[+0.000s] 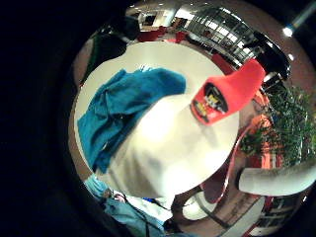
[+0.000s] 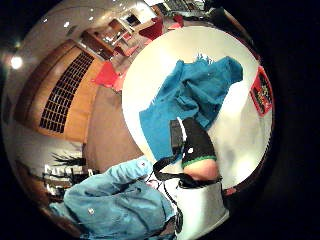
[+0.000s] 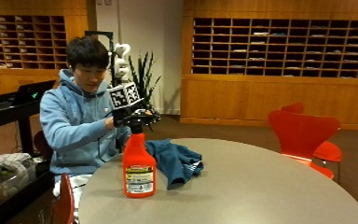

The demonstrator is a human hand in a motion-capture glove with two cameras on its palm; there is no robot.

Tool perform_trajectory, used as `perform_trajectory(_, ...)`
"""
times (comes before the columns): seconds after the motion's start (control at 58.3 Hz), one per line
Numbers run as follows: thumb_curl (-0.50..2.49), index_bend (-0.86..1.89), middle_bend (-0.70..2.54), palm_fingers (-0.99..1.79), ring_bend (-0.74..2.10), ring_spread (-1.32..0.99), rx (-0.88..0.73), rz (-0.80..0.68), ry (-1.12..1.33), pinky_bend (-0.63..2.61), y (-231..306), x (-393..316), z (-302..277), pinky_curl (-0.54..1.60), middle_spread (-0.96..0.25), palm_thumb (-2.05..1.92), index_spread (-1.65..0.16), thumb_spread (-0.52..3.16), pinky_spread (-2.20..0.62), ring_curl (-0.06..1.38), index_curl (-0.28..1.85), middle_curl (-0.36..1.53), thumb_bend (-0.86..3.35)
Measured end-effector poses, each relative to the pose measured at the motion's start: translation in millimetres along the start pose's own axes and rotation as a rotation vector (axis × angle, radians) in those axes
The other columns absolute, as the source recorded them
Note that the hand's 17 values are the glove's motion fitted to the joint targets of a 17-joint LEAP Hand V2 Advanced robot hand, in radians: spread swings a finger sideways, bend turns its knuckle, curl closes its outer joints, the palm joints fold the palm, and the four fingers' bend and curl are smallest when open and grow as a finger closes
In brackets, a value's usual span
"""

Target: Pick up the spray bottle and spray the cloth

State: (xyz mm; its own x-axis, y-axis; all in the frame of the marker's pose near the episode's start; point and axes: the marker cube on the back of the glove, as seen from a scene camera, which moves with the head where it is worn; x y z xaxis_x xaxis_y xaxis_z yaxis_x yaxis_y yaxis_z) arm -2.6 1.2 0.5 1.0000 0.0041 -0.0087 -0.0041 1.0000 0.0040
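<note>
An orange spray bottle (image 3: 139, 165) with a black sprayer head stands upright on the round table (image 3: 259, 186), near the edge where the person sits. My gloved right hand (image 3: 134, 117) hovers at the height of the sprayer head, just behind it, with fingers spread. Whether it touches the head I cannot tell. A crumpled blue cloth (image 3: 174, 161) lies on the table right beside the bottle. The little finger side palm view looks down on the bottle (image 1: 228, 93) standing next to the cloth (image 1: 123, 111). In the thumb side palm view, my straight thumb (image 2: 198, 145) shows over the cloth (image 2: 192, 102).
Red chairs (image 3: 303, 133) stand at the far side of the table. A black cart (image 3: 8, 114) with a laptop is beside the person, and a tall plant (image 3: 145, 74) stands behind.
</note>
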Motion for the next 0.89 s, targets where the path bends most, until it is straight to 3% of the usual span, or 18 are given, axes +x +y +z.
perform_trajectory(0.103,0.16,0.18,0.24,0.54,0.34,0.04,0.024,0.022,0.021,0.39,-2.2,0.8,-0.3,0.17,-0.03,0.57,-0.24,0.66,0.15,0.15,0.15,0.13,0.32)
perform_trajectory(0.275,0.23,0.15,0.23,0.5,0.33,0.06,0.104,0.066,0.004,0.38,-3.0,6.8,-5.4,0.23,-0.04,0.6,-0.3,0.92,0.2,0.2,0.21,0.2,0.24)
perform_trajectory(0.618,0.31,0.13,0.2,0.46,0.33,0.07,0.367,0.134,-0.148,0.37,14.6,31.0,-23.0,0.29,-0.04,0.64,-0.31,1.05,0.23,0.25,0.24,0.29,0.08)
perform_trajectory(0.893,0.35,0.1,0.2,0.39,0.36,0.08,0.564,0.251,-0.309,0.42,61.3,81.7,-42.7,0.33,-0.03,0.65,-0.3,1.07,0.23,0.28,0.22,0.32,-0.01)
